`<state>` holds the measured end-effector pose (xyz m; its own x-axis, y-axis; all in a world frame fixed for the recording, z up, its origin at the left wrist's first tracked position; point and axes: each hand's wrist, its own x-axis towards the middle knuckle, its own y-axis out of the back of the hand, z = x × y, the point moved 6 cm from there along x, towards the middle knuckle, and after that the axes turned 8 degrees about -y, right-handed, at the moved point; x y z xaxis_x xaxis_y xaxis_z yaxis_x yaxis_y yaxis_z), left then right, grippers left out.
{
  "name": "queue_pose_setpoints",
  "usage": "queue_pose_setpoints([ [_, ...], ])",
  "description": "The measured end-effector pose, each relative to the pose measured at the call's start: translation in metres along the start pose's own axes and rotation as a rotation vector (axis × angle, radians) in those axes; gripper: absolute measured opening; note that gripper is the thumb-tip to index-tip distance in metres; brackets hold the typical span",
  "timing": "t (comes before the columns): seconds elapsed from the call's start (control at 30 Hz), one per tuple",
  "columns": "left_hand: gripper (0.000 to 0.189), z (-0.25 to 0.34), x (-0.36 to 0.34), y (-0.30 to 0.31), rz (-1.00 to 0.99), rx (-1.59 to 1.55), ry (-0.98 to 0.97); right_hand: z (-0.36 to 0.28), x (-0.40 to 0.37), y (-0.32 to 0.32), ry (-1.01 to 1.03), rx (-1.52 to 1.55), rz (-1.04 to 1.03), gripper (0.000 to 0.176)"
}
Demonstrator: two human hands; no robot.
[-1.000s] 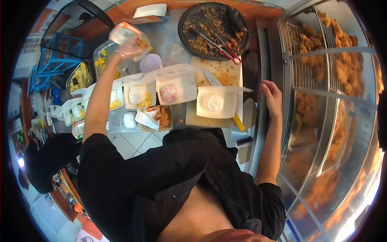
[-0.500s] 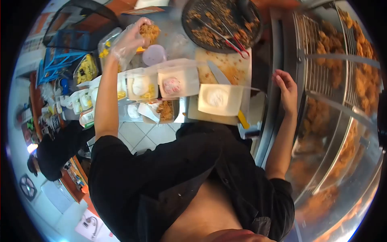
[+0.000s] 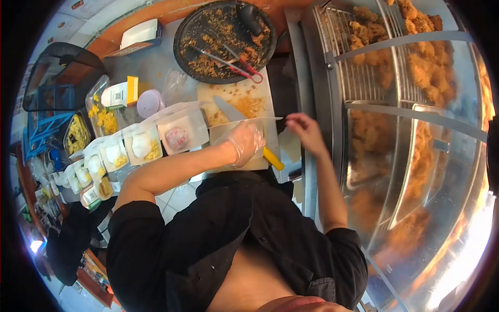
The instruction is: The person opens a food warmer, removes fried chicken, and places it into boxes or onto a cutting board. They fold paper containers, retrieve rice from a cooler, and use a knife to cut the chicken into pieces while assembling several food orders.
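- Takeaway box [image 3: 221,135]: white, open, lying on the cutting board [image 3: 236,96] at the near edge of the tabletop [image 3: 156,65], directly in front of the person; mouth faces up, lid stands raised along the far side
- Long axis of the box: runs across the view from left to right, parallel to the tabletop's near edge; hinge line follows the same direction
- Handling, as judged: light, thin-walled, likely to flex or buckle if squeezed; lid flaps freely; best taken under the base or by both short ends, not by the lid
- Left hand [image 3: 244,144]: in a clear plastic glove, palm down over the box, fingers curled into its opening; cannot tell whether anything is pinched under them
- Right hand [image 3: 306,130]: bare, fingers loosely bent, holding nothing that shows, just beside the right end of the lid; contact with the lid cannot be told
- Knife [image 3: 231,110]: blade flat on the cutting board beyond the box, yellow handle [image 3: 273,158] sticking out near the left hand, pointing diagonally toward the person
- Row of further open boxes [image 3: 176,138]: to the left of the first, each with a white mound, some with yellow bits
- Round black tray [image 3: 200,23]: far side, scattered with brown crumbs, tongs [image 3: 228,60] lying across it
- Display case [image 3: 416,67]: right side, wire racks stacked with fried pieces
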<state>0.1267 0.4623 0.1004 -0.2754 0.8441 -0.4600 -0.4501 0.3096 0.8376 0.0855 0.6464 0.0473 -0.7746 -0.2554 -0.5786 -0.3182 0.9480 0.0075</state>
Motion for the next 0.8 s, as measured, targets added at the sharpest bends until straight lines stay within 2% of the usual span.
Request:
queue_pose_setpoints([
  [0.03,0.044,-0.002,0.007,-0.012,-0.068,0.137,-0.003,0.018,0.003,-0.005,-0.017,-0.140,0.006,0.022],
  [0.07,0.044,-0.001,0.013,-0.029,-0.058,0.148,0.007,0.034,0.002,-0.009,0.035,-0.204,0.004,0.022],
  [0.13,0.035,0.000,0.019,-0.039,0.214,0.225,0.104,0.073,0.005,-0.013,0.085,-0.371,0.011,0.022],
  [0.27,0.023,-0.009,0.014,0.024,0.140,0.104,0.152,0.074,-0.019,-0.019,0.017,-0.238,0.036,0.023],
  [0.37,0.023,-0.039,0.017,0.098,0.049,-0.099,-0.050,0.081,-0.031,-0.014,-0.001,-0.201,0.082,0.024],
  [0.43,0.021,-0.071,0.045,0.155,0.222,-0.180,-0.070,0.086,-0.039,-0.013,-0.039,-0.208,0.073,0.029],
  [0.5,0.021,-0.111,0.074,0.211,0.485,-0.469,-0.098,0.088,-0.048,-0.013,-0.039,-0.190,0.101,0.030],
  [0.57,0.025,-0.159,0.108,0.251,0.792,-0.649,0.001,0.088,-0.055,-0.009,-0.016,-0.179,0.165,0.025],
  [0.63,0.029,-0.189,0.139,0.284,1.023,-0.663,-0.195,0.092,-0.062,-0.003,-0.028,-0.176,0.188,0.024],
  [0.67,0.029,-0.184,0.151,0.297,1.029,-0.659,-0.206,0.097,-0.065,0.000,-0.023,-0.168,0.209,0.024],
  [0.73,0.040,-0.186,0.179,0.312,0.785,-0.334,0.223,0.102,-0.071,0.008,-0.048,-0.155,0.251,0.024],
  [0.77,0.050,-0.189,0.202,0.300,0.653,-0.404,0.189,0.101,-0.075,0.011,-0.045,-0.158,0.255,0.024],
  [0.8,0.057,-0.190,0.223,0.287,0.665,-0.383,0.191,0.098,-0.079,0.013,-0.060,-0.139,0.260,0.024],
])
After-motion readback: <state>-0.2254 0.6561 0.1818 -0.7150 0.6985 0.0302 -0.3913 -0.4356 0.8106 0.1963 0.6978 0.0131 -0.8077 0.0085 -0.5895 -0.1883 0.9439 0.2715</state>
